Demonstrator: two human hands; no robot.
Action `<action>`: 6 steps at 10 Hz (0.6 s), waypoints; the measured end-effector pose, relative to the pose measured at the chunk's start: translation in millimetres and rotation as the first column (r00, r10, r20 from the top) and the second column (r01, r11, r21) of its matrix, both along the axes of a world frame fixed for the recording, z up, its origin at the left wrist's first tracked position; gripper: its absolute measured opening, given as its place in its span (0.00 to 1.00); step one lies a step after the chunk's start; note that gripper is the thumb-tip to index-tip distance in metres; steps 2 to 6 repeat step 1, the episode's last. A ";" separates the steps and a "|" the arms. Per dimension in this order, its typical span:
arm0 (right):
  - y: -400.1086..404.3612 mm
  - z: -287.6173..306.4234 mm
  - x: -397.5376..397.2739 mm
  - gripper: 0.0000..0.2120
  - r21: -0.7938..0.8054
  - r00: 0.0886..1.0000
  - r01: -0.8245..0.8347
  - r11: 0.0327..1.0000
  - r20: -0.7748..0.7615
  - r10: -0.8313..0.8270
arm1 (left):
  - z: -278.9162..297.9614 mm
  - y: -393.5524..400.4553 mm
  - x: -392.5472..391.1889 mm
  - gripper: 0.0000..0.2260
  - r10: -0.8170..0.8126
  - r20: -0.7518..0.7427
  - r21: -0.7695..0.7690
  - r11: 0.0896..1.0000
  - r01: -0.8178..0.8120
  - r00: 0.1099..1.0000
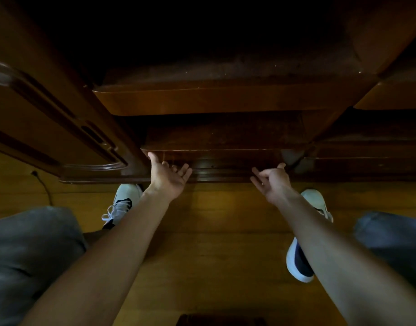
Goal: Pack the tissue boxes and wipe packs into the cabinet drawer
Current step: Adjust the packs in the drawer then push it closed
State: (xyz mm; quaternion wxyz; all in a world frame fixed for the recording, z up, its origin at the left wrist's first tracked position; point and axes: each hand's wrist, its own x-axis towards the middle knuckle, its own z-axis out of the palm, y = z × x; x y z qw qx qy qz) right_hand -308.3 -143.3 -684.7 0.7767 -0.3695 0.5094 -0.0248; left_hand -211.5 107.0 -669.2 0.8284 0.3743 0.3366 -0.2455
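at drawer front point(225, 158): left hand point(169, 178), right hand point(271, 182) spread, palms up.

Room, dim warm light. Dark brown polished wooden cabinet point(225, 100), carved panelled door point(49, 128) at left; yellow-brown wooden plank floor point(214, 231); thin black cable point(44, 187) lying on floor at left.

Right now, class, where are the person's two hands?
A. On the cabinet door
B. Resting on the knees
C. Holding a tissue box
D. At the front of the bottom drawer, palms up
D: left hand and right hand reach palms-up under the bottom drawer front, holding nothing.
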 end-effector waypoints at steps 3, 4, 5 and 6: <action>-8.3 12.3 -12.5 0.32 -0.090 0.994 -0.083 0.992 -0.073 0.076 | 16.4 10.0 -0.4 0.35 -0.111 -0.015 0.167 0.980 0.112 0.994; -8.3 12.3 -12.5 0.32 -0.090 0.994 -0.083 0.992 -0.073 0.076 | 16.4 10.0 -0.4 0.35 -0.111 -0.015 0.167 0.980 0.112 0.994; -8.3 12.3 -12.5 0.32 -0.090 0.994 -0.083 0.992 -0.073 0.076 | 16.4 10.0 -0.4 0.35 -0.111 -0.015 0.167 0.980 0.112 0.994; -8.3 12.3 -12.5 0.32 -0.090 0.994 -0.083 0.992 -0.073 0.076 | 16.4 10.0 -0.4 0.35 -0.111 -0.015 0.167 0.980 0.112 0.994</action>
